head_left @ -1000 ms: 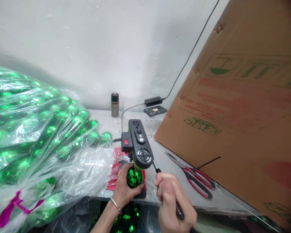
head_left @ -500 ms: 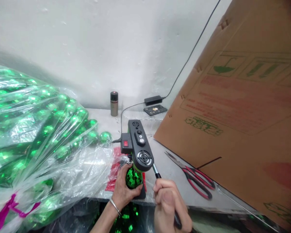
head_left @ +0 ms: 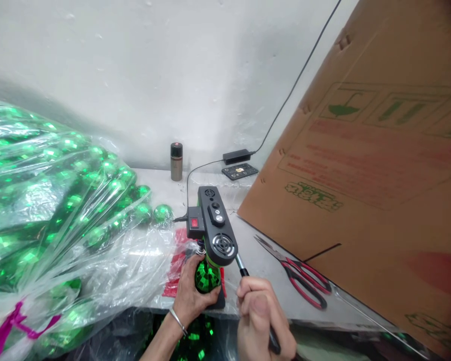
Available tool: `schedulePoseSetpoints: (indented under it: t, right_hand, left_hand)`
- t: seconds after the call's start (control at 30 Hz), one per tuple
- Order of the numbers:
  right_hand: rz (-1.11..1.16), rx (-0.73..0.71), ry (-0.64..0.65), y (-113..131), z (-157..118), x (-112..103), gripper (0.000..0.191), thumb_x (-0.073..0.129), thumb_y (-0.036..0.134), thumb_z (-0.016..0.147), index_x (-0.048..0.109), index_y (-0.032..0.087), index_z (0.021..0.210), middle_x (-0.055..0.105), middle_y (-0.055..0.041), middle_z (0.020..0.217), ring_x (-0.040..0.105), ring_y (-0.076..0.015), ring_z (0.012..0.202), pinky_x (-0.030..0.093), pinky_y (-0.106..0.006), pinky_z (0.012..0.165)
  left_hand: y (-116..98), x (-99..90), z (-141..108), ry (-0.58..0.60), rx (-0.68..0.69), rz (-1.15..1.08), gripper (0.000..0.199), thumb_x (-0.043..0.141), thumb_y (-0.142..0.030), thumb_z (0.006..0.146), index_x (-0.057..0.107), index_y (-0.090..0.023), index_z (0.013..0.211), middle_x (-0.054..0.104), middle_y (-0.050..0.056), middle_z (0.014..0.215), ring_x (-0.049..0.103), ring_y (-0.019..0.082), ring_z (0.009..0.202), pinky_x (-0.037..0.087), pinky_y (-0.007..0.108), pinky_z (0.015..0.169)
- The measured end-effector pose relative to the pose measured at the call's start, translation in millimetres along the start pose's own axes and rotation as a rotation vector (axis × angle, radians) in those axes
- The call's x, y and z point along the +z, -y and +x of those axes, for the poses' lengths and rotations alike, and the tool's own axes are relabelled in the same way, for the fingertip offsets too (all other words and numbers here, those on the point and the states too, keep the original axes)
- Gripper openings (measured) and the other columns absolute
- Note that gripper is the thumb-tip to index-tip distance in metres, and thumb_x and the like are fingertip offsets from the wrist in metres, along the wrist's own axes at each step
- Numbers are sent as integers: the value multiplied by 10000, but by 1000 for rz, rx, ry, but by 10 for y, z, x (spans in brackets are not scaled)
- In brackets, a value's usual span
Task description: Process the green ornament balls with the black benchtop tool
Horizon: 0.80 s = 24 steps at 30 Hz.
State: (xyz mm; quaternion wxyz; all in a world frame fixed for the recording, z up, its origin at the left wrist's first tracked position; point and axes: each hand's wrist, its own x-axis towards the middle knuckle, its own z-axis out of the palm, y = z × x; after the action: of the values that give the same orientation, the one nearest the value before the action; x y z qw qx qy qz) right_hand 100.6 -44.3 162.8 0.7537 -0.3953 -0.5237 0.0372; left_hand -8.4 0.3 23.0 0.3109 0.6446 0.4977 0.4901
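Note:
A green mirrored ball (head_left: 207, 277) sits under the front end of a black machine (head_left: 217, 225) with a red switch. My left hand (head_left: 191, 291) is wrapped round the ball, thumb at its lower right and fingers at its upper left. My right hand (head_left: 263, 318) is closed on the black grip of the machine's metal lever (head_left: 243, 268), which slants down to the right. Red material (head_left: 173, 276) lies beneath the machine, partly covered by clear plastic.
Clear bags of green balls (head_left: 60, 195) fill the left. One ball (head_left: 163, 214) lies near the machine. Behind stand a bottle (head_left: 176, 163), an adapter (head_left: 236, 156) and a phone (head_left: 239, 171). Scissors (head_left: 304, 276) lie beside a large cardboard box (head_left: 376, 165) on the right.

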Motion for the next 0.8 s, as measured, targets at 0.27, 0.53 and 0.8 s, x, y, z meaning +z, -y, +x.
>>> schedulePoseSetpoints:
  t: [0.27, 0.53, 0.8]
  right_hand:
    - [30, 47, 10, -25, -37, -9, 378, 507, 120, 1103, 539, 217, 739, 557, 24, 676, 577, -117, 641, 428, -232, 546]
    - [28, 46, -13, -77, -86, -2, 374, 515, 134, 1097, 548, 220, 734, 560, 13, 678, 589, -134, 622, 412, -260, 537]
    - [49, 52, -40, -76, -87, 30, 387, 521, 160, 1101, 531, 225, 720, 550, 26, 658, 574, -130, 609, 391, -262, 536]
  left_hand:
    - [13, 9, -2, -14, 18, 29, 719, 874, -272, 689, 652, -208, 1370, 775, 157, 1347, 753, 387, 1248, 619, 606, 1097]
    - [-1, 9, 2, -19, 23, 45, 706, 870, -283, 693, 668, -205, 1365, 782, 158, 1333, 758, 391, 1226, 627, 606, 1075]
    - [47, 54, -16, -36, 27, 56, 693, 849, -280, 701, 679, -212, 1369, 781, 151, 1345, 752, 395, 1248, 621, 616, 1090]
